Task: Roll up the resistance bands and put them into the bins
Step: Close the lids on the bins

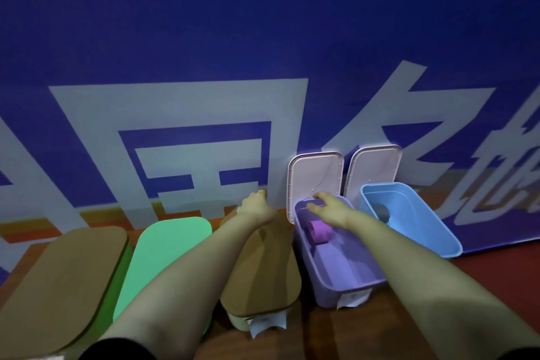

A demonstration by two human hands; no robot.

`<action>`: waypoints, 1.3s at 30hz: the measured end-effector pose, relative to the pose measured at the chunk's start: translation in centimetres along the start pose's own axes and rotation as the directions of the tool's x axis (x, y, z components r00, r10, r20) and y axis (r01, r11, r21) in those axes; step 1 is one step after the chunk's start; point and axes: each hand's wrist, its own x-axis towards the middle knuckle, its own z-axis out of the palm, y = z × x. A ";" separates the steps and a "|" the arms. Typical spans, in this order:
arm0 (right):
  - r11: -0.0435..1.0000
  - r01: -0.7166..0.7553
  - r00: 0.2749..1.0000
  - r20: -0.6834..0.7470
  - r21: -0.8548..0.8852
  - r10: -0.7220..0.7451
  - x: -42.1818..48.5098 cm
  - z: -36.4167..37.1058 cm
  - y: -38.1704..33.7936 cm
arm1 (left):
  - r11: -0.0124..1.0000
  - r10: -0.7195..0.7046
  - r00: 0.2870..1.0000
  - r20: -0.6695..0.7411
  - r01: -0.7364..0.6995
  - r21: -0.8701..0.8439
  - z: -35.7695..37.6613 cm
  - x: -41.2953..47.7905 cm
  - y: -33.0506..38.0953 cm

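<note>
A rolled pink band lies inside the open purple bin. In the open light-blue bin to its right sits a rolled grey-blue band. My right hand reaches over the purple bin's far rim, fingers spread and holding nothing, right at the bottom of the pale pink lid that leans on the wall. My left hand stretches toward the wall just left of that lid, above the back of a brown-lidded bin; nothing shows in it.
A second pale lid leans on the blue banner wall behind the blue bin. To the left stand a green-lidded bin and another brown-lidded bin, both closed. The bins stand in a row on a reddish-brown floor.
</note>
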 end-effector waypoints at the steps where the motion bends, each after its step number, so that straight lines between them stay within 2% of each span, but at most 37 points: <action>1: 1.000 0.008 1.000 -0.007 0.022 -0.007 0.3 -1.0 0.3 | 1.000 0.006 1.000 -0.006 -0.006 -0.030 0.0 0.3 0.7; 4: 0.993 -0.001 1.000 -0.027 0.121 0.005 2.1 -3.8 1.8 | 0.993 0.010 1.000 -0.017 -0.012 -0.119 0.5 1.2 2.8; 9: 0.961 -0.016 0.990 -0.133 0.276 0.055 6.3 -6.8 4.4 | 0.957 -0.068 0.997 -0.037 0.054 -0.284 2.6 2.8 5.7; 13: 0.934 -0.016 0.987 -0.143 0.358 0.072 8.8 -8.3 6.1 | 0.908 -0.137 0.989 -0.060 0.101 -0.406 3.8 4.5 7.8; 19: 0.924 0.000 0.988 -0.144 0.382 0.059 12.0 -8.9 7.8 | 0.839 -0.242 0.965 -0.106 0.153 -0.522 4.8 7.3 9.7; 28: 0.938 0.001 0.998 -0.055 0.347 0.019 14.4 -8.2 9.0 | 0.785 -0.246 0.966 -0.083 0.148 -0.602 6.6 8.9 11.8; 34: 0.861 0.046 0.996 -0.089 0.507 -0.001 13.7 -7.8 9.2 | 0.745 -0.267 0.954 -0.138 0.114 -0.657 6.6 7.7 12.8; 39: 0.676 0.071 0.994 -0.107 0.733 0.011 10.9 -9.1 8.1 | 0.670 -0.352 0.917 -0.187 0.107 -0.734 6.1 6.3 12.9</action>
